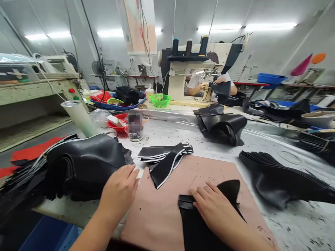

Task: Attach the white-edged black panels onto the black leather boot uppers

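Observation:
My right hand [211, 207] lies on a black leather piece [195, 223], its fingers over the piece near a folded, seamed band along the top edge. The leather rests on a pinkish-brown board [157, 212]. My left hand [120, 190] is above the board's left edge, fingers stretched forward and nothing visible in them. Close beside it is a folded bundle of black leather pieces [89, 160]; whether the fingertips touch it I cannot tell. At the board's far edge sits a small pile of black strips with white edging [166, 158].
A fanned stack of black leather [282, 177] lies to the right, and curled leather pieces [222, 122] lie farther back. A glass mug [135, 134] stands by a red basket [119, 127]. Behind them is a sewing machine [178, 82], where another person [195, 83] works.

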`<control>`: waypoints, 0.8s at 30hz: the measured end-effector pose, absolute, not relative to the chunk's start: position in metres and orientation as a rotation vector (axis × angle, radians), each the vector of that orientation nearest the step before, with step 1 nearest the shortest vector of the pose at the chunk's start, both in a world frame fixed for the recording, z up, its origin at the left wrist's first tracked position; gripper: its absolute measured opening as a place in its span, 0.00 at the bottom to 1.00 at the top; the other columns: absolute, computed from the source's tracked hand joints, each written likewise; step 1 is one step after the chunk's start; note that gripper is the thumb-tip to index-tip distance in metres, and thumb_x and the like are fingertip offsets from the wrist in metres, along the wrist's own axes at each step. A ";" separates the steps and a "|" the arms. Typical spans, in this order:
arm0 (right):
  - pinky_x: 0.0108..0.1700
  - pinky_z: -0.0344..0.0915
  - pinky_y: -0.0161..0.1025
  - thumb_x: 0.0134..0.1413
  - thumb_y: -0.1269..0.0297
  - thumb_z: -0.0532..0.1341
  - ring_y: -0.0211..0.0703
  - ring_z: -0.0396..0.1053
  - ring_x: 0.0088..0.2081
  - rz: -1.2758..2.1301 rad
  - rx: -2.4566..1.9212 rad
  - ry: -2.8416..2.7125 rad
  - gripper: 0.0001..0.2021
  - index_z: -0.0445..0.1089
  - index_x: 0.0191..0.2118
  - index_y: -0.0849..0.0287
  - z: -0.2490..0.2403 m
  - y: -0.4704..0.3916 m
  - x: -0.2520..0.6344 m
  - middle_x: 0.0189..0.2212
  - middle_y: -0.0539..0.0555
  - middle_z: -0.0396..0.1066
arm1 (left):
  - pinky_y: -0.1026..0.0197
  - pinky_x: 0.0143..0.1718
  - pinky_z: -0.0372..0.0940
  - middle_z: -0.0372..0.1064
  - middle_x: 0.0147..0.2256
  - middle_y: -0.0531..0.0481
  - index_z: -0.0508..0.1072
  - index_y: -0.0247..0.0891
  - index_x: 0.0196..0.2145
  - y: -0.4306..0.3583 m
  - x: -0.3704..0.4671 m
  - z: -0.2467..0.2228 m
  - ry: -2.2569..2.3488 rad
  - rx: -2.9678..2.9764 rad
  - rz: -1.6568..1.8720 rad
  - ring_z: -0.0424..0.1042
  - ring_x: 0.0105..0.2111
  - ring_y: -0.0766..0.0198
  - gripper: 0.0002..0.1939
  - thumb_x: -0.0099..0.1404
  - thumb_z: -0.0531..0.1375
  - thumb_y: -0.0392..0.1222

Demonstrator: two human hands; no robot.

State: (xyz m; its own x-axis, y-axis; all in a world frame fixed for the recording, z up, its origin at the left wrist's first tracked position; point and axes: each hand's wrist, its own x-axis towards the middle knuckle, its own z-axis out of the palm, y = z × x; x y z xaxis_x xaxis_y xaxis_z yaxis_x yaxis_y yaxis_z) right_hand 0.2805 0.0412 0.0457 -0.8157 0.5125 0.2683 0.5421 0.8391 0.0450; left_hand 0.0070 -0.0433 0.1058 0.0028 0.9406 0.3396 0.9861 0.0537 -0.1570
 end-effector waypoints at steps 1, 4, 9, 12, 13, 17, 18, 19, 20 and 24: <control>0.49 0.60 0.52 0.52 0.75 0.56 0.49 0.71 0.33 -0.146 -0.801 -2.770 0.09 0.68 0.38 0.58 0.046 0.042 0.283 0.30 0.55 0.72 | 0.42 0.50 0.63 0.70 0.47 0.35 0.72 0.31 0.44 -0.048 -0.001 0.112 -2.012 -1.897 -0.161 0.68 0.48 0.47 0.16 0.65 0.48 0.35; 0.44 0.63 0.47 0.52 0.75 0.57 0.46 0.70 0.32 0.044 -0.775 -2.794 0.06 0.66 0.32 0.57 0.054 0.044 0.285 0.28 0.52 0.70 | 0.45 0.51 0.62 0.70 0.47 0.37 0.72 0.33 0.43 -0.052 -0.008 0.122 -2.039 -1.956 -0.094 0.67 0.49 0.48 0.14 0.63 0.51 0.34; 0.42 0.63 0.46 0.55 0.72 0.58 0.47 0.68 0.34 0.172 -0.839 -2.845 0.04 0.68 0.31 0.57 0.075 0.045 0.270 0.31 0.53 0.71 | 0.55 0.39 0.67 0.73 0.41 0.41 0.73 0.35 0.37 -0.036 0.035 0.108 -2.084 -2.208 -0.024 0.73 0.37 0.55 0.09 0.59 0.55 0.32; 0.45 0.62 0.47 0.55 0.72 0.58 0.49 0.68 0.39 0.185 -0.816 -2.788 0.05 0.70 0.37 0.57 0.083 0.044 0.253 0.37 0.54 0.71 | 0.50 0.34 0.67 0.70 0.43 0.31 0.71 0.29 0.35 -0.027 0.059 0.096 -2.255 -2.107 -0.095 0.73 0.32 0.51 0.08 0.61 0.53 0.32; 0.45 0.62 0.45 0.55 0.73 0.59 0.48 0.68 0.40 0.230 -0.770 -2.793 0.07 0.70 0.38 0.57 0.084 0.044 0.246 0.38 0.54 0.71 | 0.49 0.34 0.66 0.70 0.43 0.30 0.71 0.29 0.35 -0.026 0.064 0.093 -2.311 -2.069 -0.141 0.73 0.33 0.49 0.08 0.61 0.53 0.32; 0.45 0.63 0.43 0.54 0.75 0.58 0.47 0.68 0.41 0.310 -0.602 -2.878 0.07 0.70 0.37 0.59 0.078 0.045 0.218 0.39 0.54 0.72 | 0.50 0.42 0.64 0.70 0.33 0.43 0.68 0.32 0.34 -0.026 0.076 0.085 -2.475 -1.984 -0.447 0.70 0.41 0.53 0.07 0.61 0.52 0.27; 0.45 0.63 0.43 0.55 0.75 0.57 0.47 0.68 0.41 0.307 -0.587 -2.888 0.07 0.70 0.36 0.59 0.075 0.046 0.213 0.39 0.54 0.72 | 0.51 0.43 0.63 0.69 0.32 0.47 0.68 0.33 0.34 -0.026 0.078 0.083 -2.513 -1.967 -0.552 0.69 0.42 0.55 0.08 0.61 0.52 0.26; 0.44 0.63 0.43 0.55 0.75 0.57 0.47 0.68 0.41 0.305 -0.577 -2.892 0.07 0.70 0.37 0.59 0.073 0.046 0.209 0.39 0.54 0.72 | 0.53 0.43 0.63 0.68 0.31 0.50 0.67 0.34 0.33 -0.026 0.078 0.080 -2.555 -1.944 -0.667 0.69 0.40 0.58 0.08 0.61 0.52 0.26; 0.44 0.63 0.42 0.55 0.75 0.57 0.46 0.68 0.41 0.307 -0.573 -2.893 0.08 0.70 0.37 0.59 0.071 0.047 0.205 0.39 0.54 0.72 | 0.54 0.41 0.64 0.66 0.31 0.52 0.67 0.34 0.33 -0.026 0.078 0.077 -2.600 -1.919 -0.789 0.68 0.38 0.61 0.07 0.62 0.52 0.26; 0.45 0.63 0.42 0.55 0.76 0.55 0.46 0.68 0.43 0.324 -0.620 -2.899 0.10 0.69 0.40 0.59 0.067 0.048 0.202 0.42 0.55 0.71 | 0.58 0.34 0.66 0.64 0.28 0.56 0.67 0.35 0.33 -0.019 0.072 0.062 -2.796 -1.749 -1.322 0.67 0.29 0.67 0.01 0.63 0.58 0.34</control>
